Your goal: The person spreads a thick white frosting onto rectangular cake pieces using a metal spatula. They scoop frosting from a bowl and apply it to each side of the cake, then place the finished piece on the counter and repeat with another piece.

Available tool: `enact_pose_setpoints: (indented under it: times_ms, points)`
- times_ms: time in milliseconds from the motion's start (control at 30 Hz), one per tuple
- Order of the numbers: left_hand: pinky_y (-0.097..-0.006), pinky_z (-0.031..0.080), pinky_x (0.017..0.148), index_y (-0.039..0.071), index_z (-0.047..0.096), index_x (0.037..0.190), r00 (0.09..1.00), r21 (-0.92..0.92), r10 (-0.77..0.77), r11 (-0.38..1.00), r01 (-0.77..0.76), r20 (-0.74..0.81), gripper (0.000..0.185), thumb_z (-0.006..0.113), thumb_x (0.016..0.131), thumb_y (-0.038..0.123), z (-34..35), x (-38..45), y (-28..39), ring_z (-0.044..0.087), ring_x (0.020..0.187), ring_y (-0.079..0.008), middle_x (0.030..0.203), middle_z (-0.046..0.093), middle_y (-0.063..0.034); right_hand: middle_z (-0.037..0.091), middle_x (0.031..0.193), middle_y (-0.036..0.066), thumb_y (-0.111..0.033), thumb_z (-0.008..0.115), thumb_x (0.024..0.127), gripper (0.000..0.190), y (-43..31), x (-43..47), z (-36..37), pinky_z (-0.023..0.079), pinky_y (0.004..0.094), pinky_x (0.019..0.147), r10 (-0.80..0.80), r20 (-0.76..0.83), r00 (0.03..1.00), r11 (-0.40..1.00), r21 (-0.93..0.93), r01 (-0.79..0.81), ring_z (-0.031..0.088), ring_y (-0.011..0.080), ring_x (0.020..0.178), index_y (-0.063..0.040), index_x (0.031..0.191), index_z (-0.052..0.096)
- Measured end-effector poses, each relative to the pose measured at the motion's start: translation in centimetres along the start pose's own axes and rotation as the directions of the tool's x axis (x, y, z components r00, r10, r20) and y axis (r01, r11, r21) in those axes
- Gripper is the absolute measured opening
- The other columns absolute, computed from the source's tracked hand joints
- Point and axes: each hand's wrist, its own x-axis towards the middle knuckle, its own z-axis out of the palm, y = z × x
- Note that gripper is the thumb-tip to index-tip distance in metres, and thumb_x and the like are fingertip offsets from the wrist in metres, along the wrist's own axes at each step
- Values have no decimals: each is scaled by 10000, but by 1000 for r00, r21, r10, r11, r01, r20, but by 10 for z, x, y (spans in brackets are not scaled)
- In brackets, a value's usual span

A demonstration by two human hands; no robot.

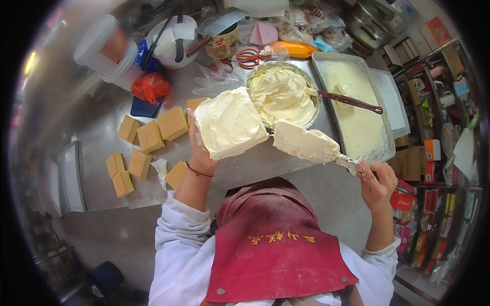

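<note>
My left hand (pixel 201 147) holds up a square block of cake (pixel 231 124) coated in pale cream on its top and visible sides. In my right hand (pixel 377 179) is the handle of a spatula (pixel 306 141), its blade thickly covered with cream. The blade's tip is close to the cake's right corner; whether they touch I cannot tell. Just behind both stands a round metal bowl (pixel 319 109) heaped with whipped cream (pixel 283 91). A dark-handled utensil (pixel 350 101) rests in the bowl, its handle reaching out over a tray to the right.
Several plain sponge cake pieces (pixel 150 136) lie on the steel table (pixel 183 147) at left. A metal tray (pixel 388 141) with a pale layer stands right. Behind are red-handled scissors (pixel 249 57), a cleaver (pixel 222 23) across a paper tub (pixel 222 46), a red plastic bag (pixel 150 86) and white buckets (pixel 95 46).
</note>
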Motion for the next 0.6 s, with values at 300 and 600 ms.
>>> enact_pose_setpoints:
  times_ms: [300, 600]
  points:
    - [-475, 408, 956, 100, 464, 1261, 996, 41, -72, 997, 70, 44, 654, 359, 868, 612, -2, -5, 2, 503, 1135, -317, 1259, 507, -126, 526, 688, 38, -42, 710, 569, 435, 0, -5, 6, 397, 316, 491, 58, 99, 993, 978, 194, -76, 518, 207, 568, -116, 996, 672]
    - [-460, 427, 939, 99, 498, 1216, 997, 75, 30, 997, -25, -65, 683, 338, 851, 653, 2, -9, -1, 524, 1110, -314, 1235, 525, -130, 579, 728, 88, -25, 698, 646, 395, -15, -10, 24, 425, 313, 516, 154, 176, 972, 844, 487, -222, 550, 235, 592, -56, 1037, 649]
